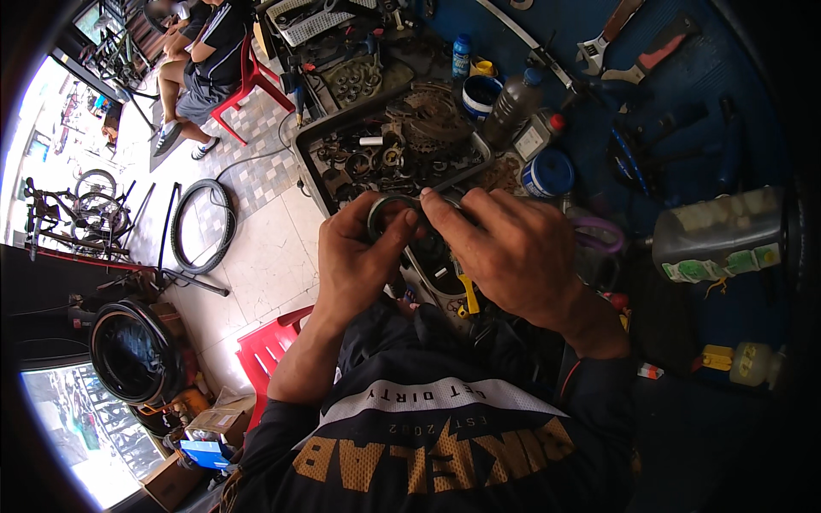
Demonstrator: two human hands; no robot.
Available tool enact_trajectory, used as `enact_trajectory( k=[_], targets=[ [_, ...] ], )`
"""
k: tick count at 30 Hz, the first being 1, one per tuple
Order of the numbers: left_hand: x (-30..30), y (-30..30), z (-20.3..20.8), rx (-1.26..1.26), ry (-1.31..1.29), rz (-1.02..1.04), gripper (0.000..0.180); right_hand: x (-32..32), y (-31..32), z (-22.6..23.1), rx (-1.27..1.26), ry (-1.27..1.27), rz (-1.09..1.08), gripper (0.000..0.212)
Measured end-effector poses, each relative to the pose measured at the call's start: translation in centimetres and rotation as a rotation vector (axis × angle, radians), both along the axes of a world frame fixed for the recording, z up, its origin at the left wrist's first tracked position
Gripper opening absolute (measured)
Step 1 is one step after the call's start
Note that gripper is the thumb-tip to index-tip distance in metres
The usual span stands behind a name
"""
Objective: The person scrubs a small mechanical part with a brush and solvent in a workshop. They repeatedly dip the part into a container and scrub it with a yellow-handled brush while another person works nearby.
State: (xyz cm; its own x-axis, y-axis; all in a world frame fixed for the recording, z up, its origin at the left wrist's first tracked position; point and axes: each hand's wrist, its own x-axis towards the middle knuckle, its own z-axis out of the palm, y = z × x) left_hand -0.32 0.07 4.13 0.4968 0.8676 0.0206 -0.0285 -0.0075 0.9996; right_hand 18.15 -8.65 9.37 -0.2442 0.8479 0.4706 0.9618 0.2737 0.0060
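Observation:
In front of my chest, a thin dark metallic ring (pixel 374 221) stands between my two hands. My left hand (pixel 351 261) is closed on it, the thumb pressed over its near side and the fingers behind. My right hand (pixel 517 248) is bent in from the other side with its index fingertip at the ring's right edge; its thumb and whatever lies under the curled fingers are hidden. Just below the hands, a yellow tool (pixel 469 295) is partly visible. Beyond them lies a metal tray (pixel 310 175) full of greasy bicycle parts, including a toothed chainring (pixel 432 115).
A dark bottle (pixel 513 107), a red-capped container (pixel 539 132) and a blue-and-white tub (pixel 548 173) stand right of the tray. Wrenches (pixel 599 51) hang on the blue panel. At left are a tire (pixel 203 227) on the floor, red chairs (pixel 256 346) and a seated person (pixel 214 60).

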Motion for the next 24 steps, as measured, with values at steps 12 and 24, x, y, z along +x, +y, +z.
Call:
enact_trajectory(
  k=[12, 24],
  targets=[
    [0.1, -0.2, 0.4, 0.006, 0.015, 0.008, 0.017, -0.2, -0.1, 0.0, 0.041, -0.036, 0.001, 0.045],
    [0.6, -0.5, -0.6, 0.434, 0.332, 0.113, 0.015, -2.6, -0.6, -0.7, 0.108, -0.329, -0.119, 0.029]
  ],
)
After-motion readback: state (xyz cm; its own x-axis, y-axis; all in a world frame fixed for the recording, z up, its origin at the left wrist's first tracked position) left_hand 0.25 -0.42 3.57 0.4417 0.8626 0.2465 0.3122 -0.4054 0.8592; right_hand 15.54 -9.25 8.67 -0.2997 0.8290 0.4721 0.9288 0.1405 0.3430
